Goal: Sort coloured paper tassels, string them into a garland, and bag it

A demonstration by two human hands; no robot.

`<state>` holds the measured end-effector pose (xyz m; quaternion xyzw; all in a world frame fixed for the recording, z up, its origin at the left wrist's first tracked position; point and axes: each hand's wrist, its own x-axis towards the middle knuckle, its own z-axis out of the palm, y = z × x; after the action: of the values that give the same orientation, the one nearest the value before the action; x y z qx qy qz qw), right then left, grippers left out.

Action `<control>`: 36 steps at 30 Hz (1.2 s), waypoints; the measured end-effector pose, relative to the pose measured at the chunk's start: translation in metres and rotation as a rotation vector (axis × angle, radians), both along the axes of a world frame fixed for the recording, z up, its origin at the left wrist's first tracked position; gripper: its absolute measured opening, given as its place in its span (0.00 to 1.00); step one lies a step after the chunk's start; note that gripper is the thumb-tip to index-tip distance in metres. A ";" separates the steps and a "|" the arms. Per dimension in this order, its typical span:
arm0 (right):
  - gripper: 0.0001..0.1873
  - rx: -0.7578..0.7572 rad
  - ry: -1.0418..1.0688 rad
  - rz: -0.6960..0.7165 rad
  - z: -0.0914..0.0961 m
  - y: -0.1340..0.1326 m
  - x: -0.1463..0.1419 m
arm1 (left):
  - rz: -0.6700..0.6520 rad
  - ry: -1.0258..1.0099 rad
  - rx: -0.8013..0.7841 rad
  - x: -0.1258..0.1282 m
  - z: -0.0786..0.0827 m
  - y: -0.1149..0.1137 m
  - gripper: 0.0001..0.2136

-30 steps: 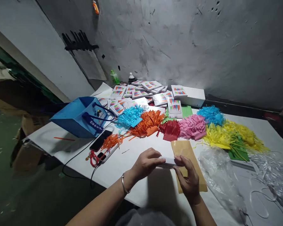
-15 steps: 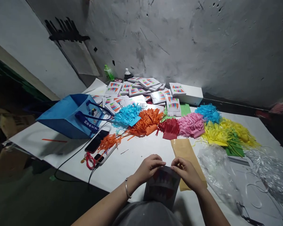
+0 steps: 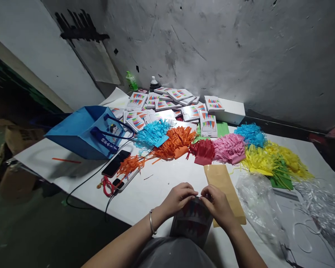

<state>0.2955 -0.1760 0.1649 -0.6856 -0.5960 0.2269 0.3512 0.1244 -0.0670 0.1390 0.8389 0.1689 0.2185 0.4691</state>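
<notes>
A flat pack printed with colourful bunting (image 3: pixel 192 221) stands upright in shadow against the front of my grey shirt (image 3: pixel 173 254). At its top edge my left hand (image 3: pixel 181 197) pinches the left part, fingers closed. My right hand (image 3: pixel 214 203) pinches the same edge just to the right, fingertips close to the left ones. Whether the pack is a box or a bag cannot be made out. Beside my right hand, partly under it, lies a tan paper envelope (image 3: pixel 222 178). A silver bangle (image 3: pixel 152 222) circles my left wrist.
Fringed paper bundles in orange (image 3: pixel 181 139), red (image 3: pixel 203 150), pink (image 3: pixel 229 147) and yellow (image 3: pixel 259 160) cross the white table (image 3: pixel 156 193). Behind lie several printed packs (image 3: pixel 208 123). A blue bag (image 3: pixel 80 130) and phone (image 3: pixel 115 163) sit left; clear plastic (image 3: pixel 259 204) lies right.
The view has shifted slightly. My right hand has moved a little left along the pack's top edge, nearer my left hand. Both hands still pinch the pack.
</notes>
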 end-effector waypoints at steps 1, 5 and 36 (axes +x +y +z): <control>0.05 0.014 -0.019 0.001 -0.002 -0.001 0.000 | 0.001 0.004 0.001 0.000 0.000 0.000 0.11; 0.02 0.127 -0.064 -0.011 -0.011 -0.005 -0.002 | 0.009 0.009 0.005 -0.001 0.000 0.000 0.11; 0.17 -0.095 0.331 -0.282 -0.103 0.007 0.019 | 0.287 -0.072 -0.490 -0.021 -0.046 -0.050 0.36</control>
<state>0.3141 -0.1688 0.0616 -0.7312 -0.4170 0.3129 0.4399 0.1039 -0.1166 0.0931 0.6599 0.3166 0.2650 0.6278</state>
